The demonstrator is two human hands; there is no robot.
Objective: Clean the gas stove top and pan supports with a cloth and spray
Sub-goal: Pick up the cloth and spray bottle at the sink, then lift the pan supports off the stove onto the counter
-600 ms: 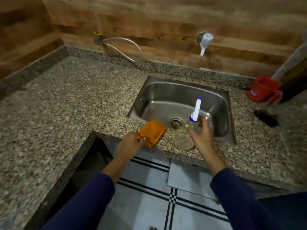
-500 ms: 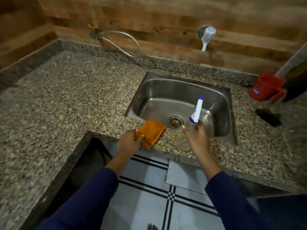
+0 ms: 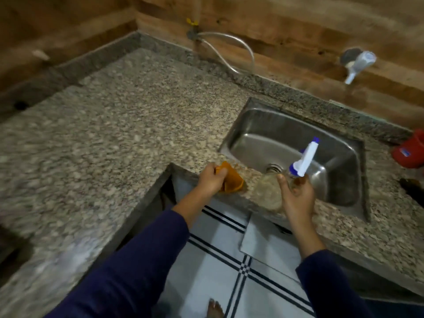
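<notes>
My left hand (image 3: 211, 180) grips a folded orange cloth (image 3: 231, 181) just above the front edge of the granite counter (image 3: 114, 138), left of the sink. My right hand (image 3: 296, 196) holds a clear spray bottle (image 3: 270, 191) by its neck; the white and blue spray head (image 3: 305, 159) points up and to the right over the sink. No gas stove or pan supports show in this view. The picture is blurred by motion.
A steel sink (image 3: 252, 125) is set into the counter at the right. A metal hose (image 3: 229, 49) and a wall tap (image 3: 358, 63) sit on the wooden back wall. A red container (image 3: 410, 152) stands far right. Tiled floor (image 3: 229, 260) and a bare foot lie below.
The view has swung left, showing more of the left counter. My left hand has bunched the cloth and lifted it off the counter; my right hand has tilted the bottle.
</notes>
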